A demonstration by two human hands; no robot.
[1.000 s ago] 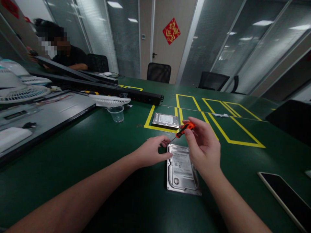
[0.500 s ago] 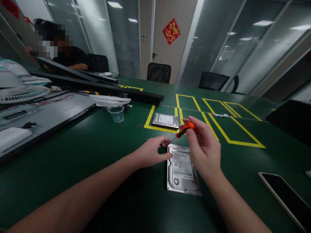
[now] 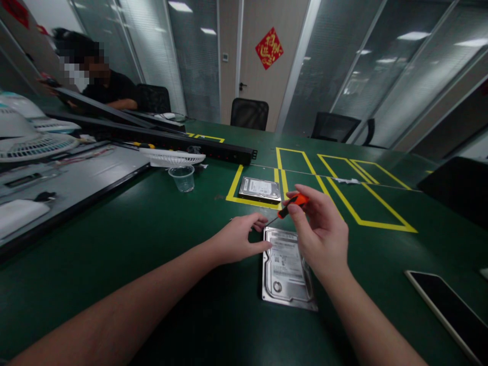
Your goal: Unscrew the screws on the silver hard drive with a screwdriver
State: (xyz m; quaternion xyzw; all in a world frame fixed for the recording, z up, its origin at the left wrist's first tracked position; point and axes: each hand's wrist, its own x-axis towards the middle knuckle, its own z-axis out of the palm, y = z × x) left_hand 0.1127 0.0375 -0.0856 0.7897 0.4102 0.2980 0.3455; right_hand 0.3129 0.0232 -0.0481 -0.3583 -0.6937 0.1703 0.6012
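Observation:
A silver hard drive (image 3: 287,269) lies flat on the green table, its label facing up. My right hand (image 3: 324,231) grips an orange and black screwdriver (image 3: 293,205), whose thin shaft slants down to the drive's far left corner. Whether the tip sits in a screw is too small to tell. At that same corner is my left hand (image 3: 242,236), thumb over the drive's left edge and fingers curved beyond it, with a gap between them. A second hard drive (image 3: 260,188) rests farther off, inside a yellow tape outline.
A clear plastic cup (image 3: 182,179) stands left of the second drive. Farther left are a large flat panel (image 3: 76,175), a white fan grille (image 3: 173,157) and a long black bar (image 3: 224,153). A phone (image 3: 450,310) lies at right. Another person (image 3: 114,91) sits at far left.
My right hand and the screwdriver have shifted very slightly to the right, the handle turning a little in the fingers. My left hand and both drives stay practically where they were.

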